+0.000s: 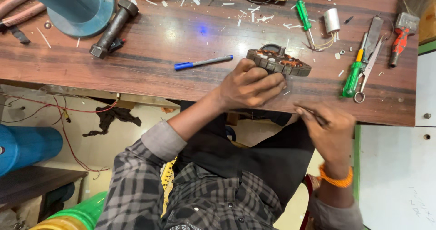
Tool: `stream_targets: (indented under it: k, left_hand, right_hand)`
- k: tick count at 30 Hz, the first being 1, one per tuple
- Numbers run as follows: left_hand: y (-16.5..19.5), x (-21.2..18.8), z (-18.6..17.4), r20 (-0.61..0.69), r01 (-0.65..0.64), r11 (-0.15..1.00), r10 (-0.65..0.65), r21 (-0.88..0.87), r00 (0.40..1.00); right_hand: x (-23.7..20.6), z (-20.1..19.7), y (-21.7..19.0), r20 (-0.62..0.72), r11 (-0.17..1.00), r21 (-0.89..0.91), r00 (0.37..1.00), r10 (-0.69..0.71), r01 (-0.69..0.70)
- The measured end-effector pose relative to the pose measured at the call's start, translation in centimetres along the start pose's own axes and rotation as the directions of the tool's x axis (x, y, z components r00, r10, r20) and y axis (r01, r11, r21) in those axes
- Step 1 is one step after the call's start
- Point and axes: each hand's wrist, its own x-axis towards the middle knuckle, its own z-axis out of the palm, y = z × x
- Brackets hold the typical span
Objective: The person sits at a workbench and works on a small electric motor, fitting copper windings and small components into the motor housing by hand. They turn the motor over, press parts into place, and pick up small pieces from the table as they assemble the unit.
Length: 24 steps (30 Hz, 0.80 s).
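My left hand (252, 85) grips the stator (278, 62), hiding its near edge. Right hand (330, 131), just right of it, pinches a thin tool (311, 113), tip unclear.

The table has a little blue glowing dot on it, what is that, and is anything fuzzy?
In the head view, the blue dot is a small spot of light on the wooden table, with a soft sheen around it. The round motor part under the left hand looks sharp. The right hand is slightly blurred, and the view's edges bend a little.
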Motion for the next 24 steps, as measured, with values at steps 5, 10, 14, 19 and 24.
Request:
stream_targets:
  k: [5,10,14,19,24]
  left_hand:
    - [3.4,-0.4,-0.3,0.065,0.495,0.808,-0.502,-0.319,0.862]
    - [5.6,-0.1,1.5,0.387,0.833,0.021,-0.879,-0.553,0.279]
    - [6.1,0.4,2.6,0.499,0.642,-0.325,-0.86,-0.694,0.104]
    - [6.5,1.3,4.2,0.445,0.569,-0.334,-0.893,-0.752,0.063]
    - [7.1,2.2,3.1,0.363,0.722,-0.226,-0.931,-0.654,0.036]
  right_hand:
    - [1.3,-4.0,-3.6,0.006,0.989,-0.116,0.995,-0.096,0.096]
    - [6.4,-2.5,-4.6,-0.011,0.988,-0.062,0.99,-0.14,0.139]
    - [10.2,-0.7,-3.1,0.002,1.0,-0.008,1.0,-0.019,0.019]
    - [12.8,1.1,1.4,0.064,0.988,0.11,0.993,0.102,-0.109]
    - [13.2,2.9,6.0,0.096,0.959,0.186,0.975,0.2,-0.215]
